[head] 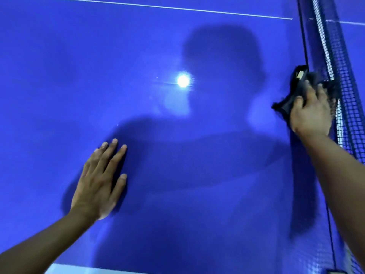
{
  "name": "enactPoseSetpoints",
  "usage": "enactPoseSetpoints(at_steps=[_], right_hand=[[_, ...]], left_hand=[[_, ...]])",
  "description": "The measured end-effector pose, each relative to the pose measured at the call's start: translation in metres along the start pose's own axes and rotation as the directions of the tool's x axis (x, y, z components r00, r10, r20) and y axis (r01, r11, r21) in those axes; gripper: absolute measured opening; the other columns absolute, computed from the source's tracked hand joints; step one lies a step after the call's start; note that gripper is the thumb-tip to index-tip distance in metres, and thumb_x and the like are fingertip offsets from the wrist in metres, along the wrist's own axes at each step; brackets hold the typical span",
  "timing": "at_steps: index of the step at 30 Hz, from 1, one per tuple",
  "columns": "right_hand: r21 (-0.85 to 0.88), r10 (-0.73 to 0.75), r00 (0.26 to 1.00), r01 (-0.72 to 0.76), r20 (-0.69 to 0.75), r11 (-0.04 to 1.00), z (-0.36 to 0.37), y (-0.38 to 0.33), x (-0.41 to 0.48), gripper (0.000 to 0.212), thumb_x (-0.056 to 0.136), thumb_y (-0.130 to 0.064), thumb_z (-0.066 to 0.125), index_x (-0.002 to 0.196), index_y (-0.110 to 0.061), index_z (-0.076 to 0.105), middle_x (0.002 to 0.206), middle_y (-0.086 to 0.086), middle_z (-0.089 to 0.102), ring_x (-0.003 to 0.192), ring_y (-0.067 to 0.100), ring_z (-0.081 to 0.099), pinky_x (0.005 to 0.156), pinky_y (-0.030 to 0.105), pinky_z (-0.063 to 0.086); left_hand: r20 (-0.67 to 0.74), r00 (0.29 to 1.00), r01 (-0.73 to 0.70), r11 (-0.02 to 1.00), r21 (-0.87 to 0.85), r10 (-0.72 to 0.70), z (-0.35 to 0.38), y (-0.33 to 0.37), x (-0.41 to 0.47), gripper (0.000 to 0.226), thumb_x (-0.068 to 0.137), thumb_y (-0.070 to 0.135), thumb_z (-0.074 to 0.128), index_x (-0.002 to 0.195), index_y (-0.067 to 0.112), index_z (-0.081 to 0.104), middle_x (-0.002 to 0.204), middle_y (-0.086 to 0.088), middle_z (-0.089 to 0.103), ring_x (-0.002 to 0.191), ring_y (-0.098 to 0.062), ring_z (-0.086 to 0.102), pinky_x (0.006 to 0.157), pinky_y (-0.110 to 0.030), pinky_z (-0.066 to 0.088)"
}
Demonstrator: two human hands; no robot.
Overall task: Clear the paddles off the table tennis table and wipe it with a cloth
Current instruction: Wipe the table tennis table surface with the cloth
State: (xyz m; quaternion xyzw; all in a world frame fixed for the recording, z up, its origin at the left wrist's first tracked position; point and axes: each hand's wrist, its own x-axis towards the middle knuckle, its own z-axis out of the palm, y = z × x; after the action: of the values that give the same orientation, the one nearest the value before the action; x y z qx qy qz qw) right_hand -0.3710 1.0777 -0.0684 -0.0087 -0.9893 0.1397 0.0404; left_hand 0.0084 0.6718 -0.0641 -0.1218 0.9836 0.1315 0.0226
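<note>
Two hands busy: left hand [98, 180] is lying spread flat on worktop [79, 76], right hand [310, 113] is gripping cloth [287, 106] right against net [335, 56], risking a snag.

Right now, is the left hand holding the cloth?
No, the left hand lies flat on the table; the right hand grips the cloth.

Net [335, 56] runs down the right side, top to bottom: dark mesh with a white band along one hem, tilted in view. A thin black cord [303, 36] follows its left side. A dark fitting [333, 271] sits at the bottom right, mostly cut off. Mid-frame is a round white lamp glare [183, 81]. Beside it lies a large shadow [223, 56] shaped like a head and shoulders.
</note>
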Motion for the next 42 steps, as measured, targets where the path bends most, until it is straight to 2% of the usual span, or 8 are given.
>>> enactPoseSetpoints(at_steps=[5,10,16,19,22,29,36,42], right_hand=[[-0.08,0.023,1.0,-0.023,-0.005,0.997,0.008,-0.047,-0.019,0.067,0.095,-0.038,0.029,0.158,-0.016,0.033,0.164,0.024,0.025,0.152,0.036,0.022,0.126,0.051,0.009],[-0.073,-0.206,0.977,0.209,0.045,0.975,0.042,-0.166,-0.066,0.063,0.098,-0.037,0.032,0.158,-0.019,0.034,0.163,0.021,0.027,0.153,0.033,0.023,0.127,0.048,0.01],[0.035,-0.494,0.86,0.494,0.13,0.869,0.083,-0.312,-0.144,0.06,0.1,-0.039,0.035,0.159,-0.027,0.033,0.166,0.01,0.026,0.155,0.025,0.02,0.127,0.043,0.007],[0.055,-0.574,0.798,0.574,0.183,0.817,0.09,-0.348,-0.166,0.057,0.104,-0.039,0.034,0.16,-0.03,0.029,0.169,0.006,0.02,0.156,0.02,0.014,0.127,0.04,0.001],[0.053,-0.571,0.792,0.574,0.215,0.817,0.089,-0.352,-0.165,0.056,0.106,-0.039,0.031,0.161,-0.032,0.025,0.17,0.004,0.015,0.157,0.017,0.009,0.127,0.039,-0.001],[0.07,-0.527,0.825,0.525,0.203,0.848,0.071,-0.303,-0.158,0.056,0.104,-0.042,0.033,0.159,-0.033,0.03,0.169,-0.001,0.019,0.156,0.015,0.012,0.127,0.037,-0.001],[-0.016,-0.205,0.977,0.206,0.063,0.978,0.015,-0.106,-0.13,0.058,0.1,-0.039,0.038,0.157,-0.031,0.036,0.166,0.008,0.029,0.154,0.021,0.023,0.127,0.042,0.009],[-0.023,0.068,0.998,-0.068,-0.004,0.997,-0.026,0.03,-0.139,0.06,0.098,-0.041,0.034,0.156,-0.027,0.039,0.165,0.012,0.03,0.152,0.029,0.026,0.127,0.044,0.012]], left_hand=[[-0.011,1.0,-0.006,1.0,0.001,0.006,0.0,-0.002,0.0,0.064,0.099,0.038,0.035,0.159,0.016,0.03,0.169,-0.004,0.02,0.157,-0.026,0.016,0.126,-0.045,0.015],[-0.01,1.0,-0.021,1.0,0.003,0.021,0.001,-0.004,0.0,0.063,0.101,0.038,0.032,0.16,0.015,0.03,0.169,-0.006,0.018,0.157,-0.025,0.013,0.127,-0.046,0.016],[-0.004,1.0,-0.031,0.999,0.023,0.031,0.002,-0.007,0.0,0.063,0.102,0.039,0.029,0.16,0.015,0.028,0.169,-0.008,0.02,0.157,-0.026,0.014,0.127,-0.046,0.015],[0.005,0.999,-0.034,0.999,0.039,0.034,0.004,-0.008,0.001,0.063,0.102,0.039,0.027,0.161,0.016,0.026,0.169,-0.007,0.019,0.157,-0.026,0.013,0.127,-0.044,0.013],[0.001,0.999,-0.035,0.999,0.041,0.035,0.004,-0.01,0.001,0.063,0.102,0.039,0.026,0.16,0.017,0.026,0.17,-0.007,0.017,0.157,-0.025,0.012,0.128,-0.043,0.011],[-0.03,0.999,-0.029,1.0,0.001,0.029,0.005,-0.012,0.002,0.064,0.1,0.04,0.026,0.16,0.02,0.027,0.17,-0.002,0.018,0.157,-0.022,0.012,0.128,-0.041,0.011],[-0.089,0.995,-0.045,0.998,-0.031,0.042,0.008,-0.011,0.005,0.064,0.098,0.042,0.031,0.157,0.018,0.034,0.167,-0.006,0.026,0.154,-0.031,0.023,0.125,-0.047,0.018],[-0.134,0.988,-0.082,0.996,-0.04,0.076,0.01,-0.009,0.007,0.064,0.097,0.04,0.035,0.155,0.012,0.039,0.163,-0.014,0.033,0.151,-0.036,0.027,0.123,-0.043,0.017]])
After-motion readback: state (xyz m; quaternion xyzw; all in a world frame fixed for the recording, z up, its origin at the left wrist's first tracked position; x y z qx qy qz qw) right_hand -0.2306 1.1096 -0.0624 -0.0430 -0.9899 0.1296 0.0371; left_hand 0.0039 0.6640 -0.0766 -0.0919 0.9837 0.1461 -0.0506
